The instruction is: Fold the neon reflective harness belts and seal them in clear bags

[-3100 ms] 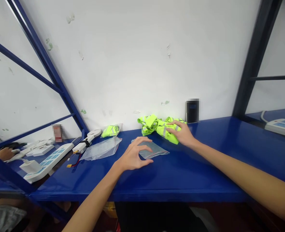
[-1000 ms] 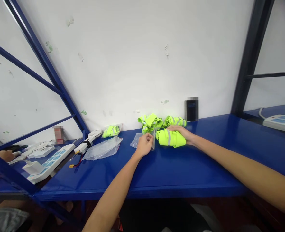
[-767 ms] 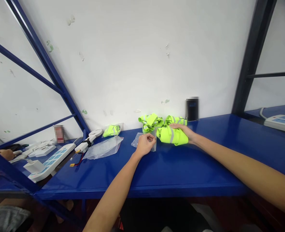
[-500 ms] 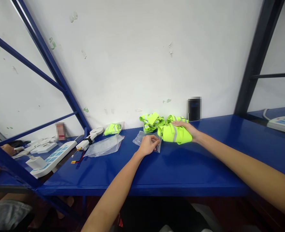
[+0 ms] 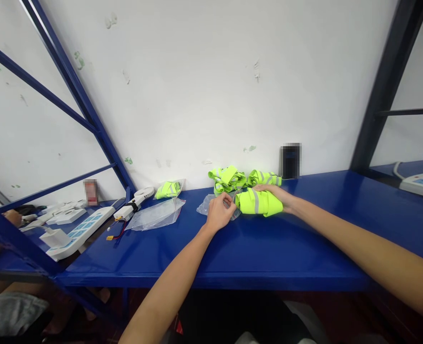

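Note:
My right hand (image 5: 276, 195) is closed round the far right side of a rolled neon-yellow reflective vest (image 5: 259, 202) with a silver stripe. A clear plastic bag (image 5: 205, 204) lies on the blue table, and my left hand (image 5: 221, 210) pinches its edge right beside the vest's left end. Part of the bag is hidden behind the left hand. Just behind, against the wall, are a loosely bundled neon-yellow vest (image 5: 229, 178) and another folded one (image 5: 263, 177).
Left on the table (image 5: 269, 253) lie clear bags (image 5: 156, 215), a bagged yellow vest (image 5: 168, 189), a small white fan (image 5: 144, 193) and a wired connector (image 5: 115, 236). A dark box (image 5: 290, 161) leans at the wall. Beyond the blue frame are a power strip (image 5: 82, 234) and another person's hand (image 5: 13, 218).
My left hand has lifted the bag's edge slightly up and back, toward the vest's left end. The vest has tilted a little in my right hand, its left end now at the bag.

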Demonstrator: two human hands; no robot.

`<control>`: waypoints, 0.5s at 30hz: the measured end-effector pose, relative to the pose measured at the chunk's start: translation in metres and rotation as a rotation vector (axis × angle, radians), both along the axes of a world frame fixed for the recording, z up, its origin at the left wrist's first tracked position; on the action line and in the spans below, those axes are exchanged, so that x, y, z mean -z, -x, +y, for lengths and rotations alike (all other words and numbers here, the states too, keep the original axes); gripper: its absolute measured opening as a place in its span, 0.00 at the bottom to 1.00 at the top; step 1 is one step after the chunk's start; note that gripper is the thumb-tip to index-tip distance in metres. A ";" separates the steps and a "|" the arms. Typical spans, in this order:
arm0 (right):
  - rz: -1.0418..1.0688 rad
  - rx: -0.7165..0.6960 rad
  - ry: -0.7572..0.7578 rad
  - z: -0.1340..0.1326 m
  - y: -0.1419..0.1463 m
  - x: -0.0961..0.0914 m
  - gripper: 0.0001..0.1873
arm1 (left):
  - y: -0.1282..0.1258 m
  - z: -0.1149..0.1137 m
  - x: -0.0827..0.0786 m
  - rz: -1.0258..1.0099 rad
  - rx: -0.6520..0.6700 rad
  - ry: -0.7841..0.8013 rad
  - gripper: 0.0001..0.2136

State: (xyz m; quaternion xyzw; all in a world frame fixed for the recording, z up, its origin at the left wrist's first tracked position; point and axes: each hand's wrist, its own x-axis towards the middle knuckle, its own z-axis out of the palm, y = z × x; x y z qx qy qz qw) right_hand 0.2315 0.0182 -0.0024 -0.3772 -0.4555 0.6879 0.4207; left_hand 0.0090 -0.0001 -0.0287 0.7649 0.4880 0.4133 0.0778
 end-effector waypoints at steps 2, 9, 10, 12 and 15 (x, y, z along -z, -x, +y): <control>0.003 0.029 -0.051 0.002 0.003 0.003 0.06 | -0.001 -0.003 -0.002 0.004 -0.006 -0.045 0.03; -0.046 0.224 -0.289 0.006 0.010 0.012 0.08 | 0.000 -0.006 -0.004 0.050 0.094 -0.164 0.02; -0.070 0.218 -0.307 0.006 0.010 0.013 0.09 | 0.000 -0.006 -0.004 0.054 0.115 -0.159 0.03; -0.139 0.205 -0.339 0.004 0.011 0.013 0.11 | 0.001 -0.007 -0.004 0.074 0.136 -0.173 0.05; -0.265 0.233 -0.463 0.001 0.014 0.014 0.10 | 0.002 -0.010 -0.006 0.173 0.179 -0.221 0.07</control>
